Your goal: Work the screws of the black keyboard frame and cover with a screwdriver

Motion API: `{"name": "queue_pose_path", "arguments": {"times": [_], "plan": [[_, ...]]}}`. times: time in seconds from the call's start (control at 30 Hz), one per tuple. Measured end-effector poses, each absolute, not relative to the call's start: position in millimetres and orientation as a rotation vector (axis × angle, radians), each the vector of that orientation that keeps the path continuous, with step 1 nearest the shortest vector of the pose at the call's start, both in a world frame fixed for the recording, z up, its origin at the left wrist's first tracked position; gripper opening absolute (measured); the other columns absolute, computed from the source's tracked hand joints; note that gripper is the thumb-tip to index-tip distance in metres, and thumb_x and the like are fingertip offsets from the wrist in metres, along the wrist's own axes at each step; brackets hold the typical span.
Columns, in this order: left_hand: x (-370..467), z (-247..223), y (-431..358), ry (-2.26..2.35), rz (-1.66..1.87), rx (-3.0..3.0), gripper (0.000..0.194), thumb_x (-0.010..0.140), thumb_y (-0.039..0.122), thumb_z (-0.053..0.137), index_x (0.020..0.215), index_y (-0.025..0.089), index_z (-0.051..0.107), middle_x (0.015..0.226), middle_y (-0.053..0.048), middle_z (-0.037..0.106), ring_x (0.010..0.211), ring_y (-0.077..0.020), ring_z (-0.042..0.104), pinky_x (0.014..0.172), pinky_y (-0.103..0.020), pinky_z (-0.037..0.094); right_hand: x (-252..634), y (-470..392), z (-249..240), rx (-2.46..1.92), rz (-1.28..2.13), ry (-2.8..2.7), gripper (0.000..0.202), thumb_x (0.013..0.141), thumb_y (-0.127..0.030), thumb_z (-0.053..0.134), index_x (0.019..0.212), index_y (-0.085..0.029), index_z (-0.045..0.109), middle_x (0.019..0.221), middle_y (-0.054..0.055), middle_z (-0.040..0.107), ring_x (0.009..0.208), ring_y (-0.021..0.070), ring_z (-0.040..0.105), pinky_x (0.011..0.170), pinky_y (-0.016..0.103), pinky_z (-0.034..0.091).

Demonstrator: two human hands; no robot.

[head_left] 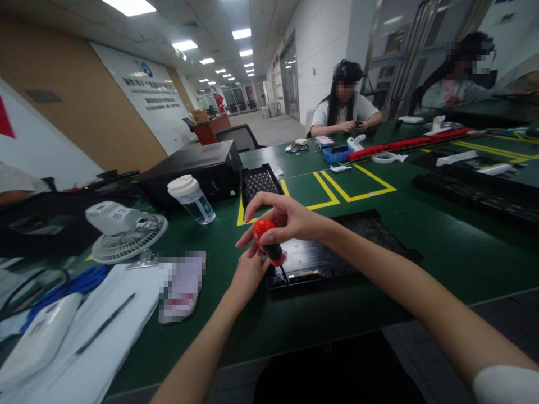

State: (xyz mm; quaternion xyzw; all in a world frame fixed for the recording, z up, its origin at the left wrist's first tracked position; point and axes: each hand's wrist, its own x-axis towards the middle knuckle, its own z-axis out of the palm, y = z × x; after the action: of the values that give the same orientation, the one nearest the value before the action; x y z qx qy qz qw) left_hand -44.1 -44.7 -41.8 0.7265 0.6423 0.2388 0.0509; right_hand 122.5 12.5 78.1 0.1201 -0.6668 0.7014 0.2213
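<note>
Head view: from my remote seat I have the screwdriver (273,251) over the near-left corner of a black panel (314,255), its shaft reaching down beside a narrow pale strip (305,275). My right hand (295,217) is curled around the red-topped handle, thumb and fingers about it. My left hand (249,272) sits at the panel's left end, close by the handle; its fingertips are hidden, so I can't tell how closed they are or what they hold. Past the panel I see yellow tape (371,194) on the green table (455,241) and a black tray (243,196). Leftward stand a lidded cup (191,199) and a white fan (126,235). Across the table sits a co-worker (326,120).
</note>
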Motion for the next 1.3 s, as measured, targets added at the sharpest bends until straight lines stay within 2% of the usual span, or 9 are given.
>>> {"name": "queue_pose_path", "arguments": {"times": [0.1,0.27,0.67,0.97,1.13,1.3], "plan": [[-42.5,-39.4,-44.5,1.967,0.714,2.216,0.021,0.082,0.024,0.053,0.1,0.018,0.063,0.11,-0.009,0.063,0.1,-0.0245,0.061,0.086,-0.036,0.048,121.9,14.7,77.9,0.33,1.914,-1.87,0.036,0.08,-0.019,0.064,0.112,-0.011,0.051,0.087,0.007,0.069,0.077,0.0151,0.07,0.071,0.028,0.056],[-41.7,-37.4,-42.9,1.975,0.661,2.232,0.02,0.082,0.023,0.054,0.099,0.017,0.064,0.099,-0.009,0.066,0.091,-0.0223,0.063,0.082,-0.033,0.048,121.1,17.0,79.1,0.242,1.864,-1.851,0.021,0.079,-0.016,0.064,0.097,-0.007,0.061,0.084,0.007,0.069,0.071,0.0132,0.068,0.069,0.027,0.057],[-42.5,-41.1,-41.7,2.004,0.647,2.261,0.019,0.082,0.022,0.055,0.098,0.017,0.064,0.094,-0.008,0.067,0.087,-0.0199,0.064,0.078,-0.029,0.048,122.7,14.6,81.5,0.143,1.801,-1.859,0.017,0.076,-0.016,0.067,0.088,-0.008,0.06,0.078,0.004,0.066,0.069,0.0126,0.068,0.066,0.027,0.057],[-44.6,-42.2,-41.9,1.963,0.678,2.22,0.016,0.082,0.022,0.055,0.094,0.017,0.064,0.095,-0.007,0.066,0.086,-0.0196,0.064,0.079,-0.03,0.049,122.9,7.4,86.3,0.018,1.59,-1.97,0.021,0.071,-0.021,0.071,0.084,-0.009,0.059,0.073,0.001,0.062,0.064,0.0109,0.066,0.063,0.026,0.056],[-43.2,-39.4,-42.3,1.957,0.669,2.233,0.017,0.083,0.022,0.054,0.096,0.017,0.063,0.098,-0.009,0.065,0.09,-0.0211,0.063,0.082,-0.033,0.048,123.2,3.8,89.5,-0.124,1.299,-2.064,0.026,0.07,-0.03,0.072,0.08,-0.01,0.06,0.071,0.0,0.059,0.062,0.0084,0.059,0.058,0.021,0.051],[-42.3,-38.9,-42.4,1.99,0.648,2.229,0.018,0.081,0.02,0.055,0.097,0.018,0.063,0.1,-0.007,0.065,0.093,-0.0211,0.062,0.083,-0.032,0.047,122.3,3.8,88.6,-0.145,1.156,-2.074,0.024,0.069,-0.03,0.072,0.076,-0.01,0.059,0.067,-0.003,0.055,0.055,0.0044,0.048,0.049,0.015,0.042]]}}
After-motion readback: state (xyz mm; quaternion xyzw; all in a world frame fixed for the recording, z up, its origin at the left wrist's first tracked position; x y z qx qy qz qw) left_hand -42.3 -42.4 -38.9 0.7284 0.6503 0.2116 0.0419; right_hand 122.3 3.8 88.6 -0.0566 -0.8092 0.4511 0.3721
